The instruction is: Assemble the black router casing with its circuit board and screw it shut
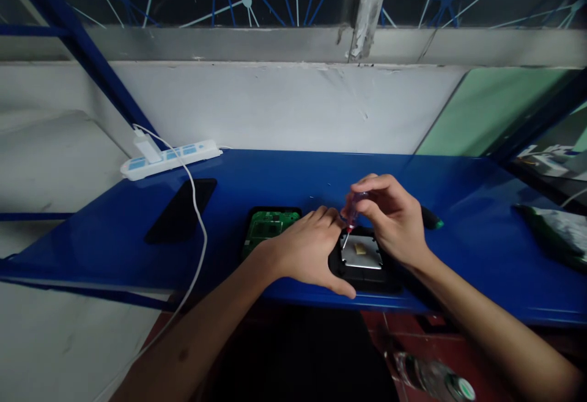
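My right hand is closed around the clear purplish handle of a small screwdriver. Its shaft slants down, and the tip is at the upper left corner of a silver metal plate. The plate, with a small tan patch in its middle, sits inside a black plastic housing. My left hand grips the housing's left side, fingers toward the far edge and thumb at the near edge, hiding that side. Left of it, partly covered, lies a black case with a green circuit board.
A black phone-like slab lies at left, crossed by a white cable. A power strip stands at the back left. A dark green-tipped object is beyond my right hand, and a shiny bag at far right. A bottle is below the table.
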